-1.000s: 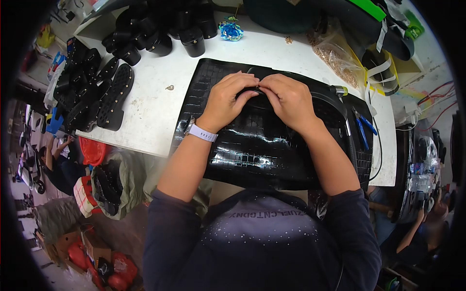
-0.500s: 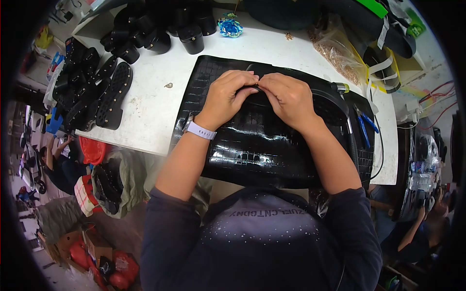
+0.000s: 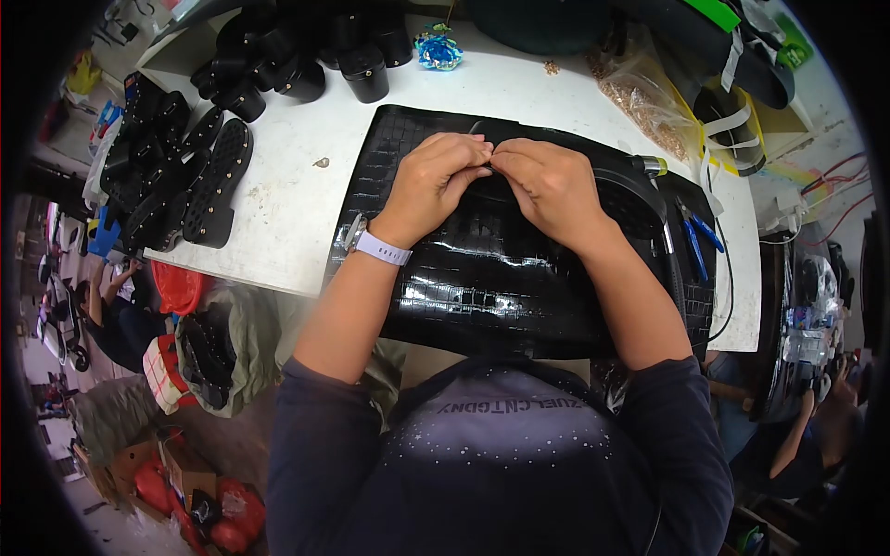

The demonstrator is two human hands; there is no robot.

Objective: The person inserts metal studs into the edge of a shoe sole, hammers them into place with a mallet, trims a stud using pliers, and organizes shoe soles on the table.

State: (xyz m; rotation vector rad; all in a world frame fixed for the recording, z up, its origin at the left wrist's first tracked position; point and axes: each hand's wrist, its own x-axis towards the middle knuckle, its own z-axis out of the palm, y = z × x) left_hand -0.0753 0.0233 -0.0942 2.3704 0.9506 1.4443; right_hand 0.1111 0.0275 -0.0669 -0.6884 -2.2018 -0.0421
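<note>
Job looked midway. Left hand point(image 3: 436, 181) and right hand point(image 3: 552, 185) met, each grip pinched closed, seemingly on a dark piece point(image 3: 475, 168), mostly hidden, above a glossy black sheet point(image 3: 464, 301). That piece seemed unfinished; studded soles point(image 3: 221, 181) piled at left appeared done. Loose gold bits point(image 3: 640, 109) remained bagged. White surface point(image 3: 287, 208), scuffed; blue pliers point(image 3: 693, 248) at right. Other people point(image 3: 795, 434) nearby.

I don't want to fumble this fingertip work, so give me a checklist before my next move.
1. Left hand and right hand close together above the shiny black sheet: ok.
2. Piece at the fingertips properly seated: cannot tell; fingers hide it.
3. Blue-handled tool clear of both hands: ok, lying to the right.
4. Gold-coloured bits all bagged: not ok; a little heap lies loose.
</note>
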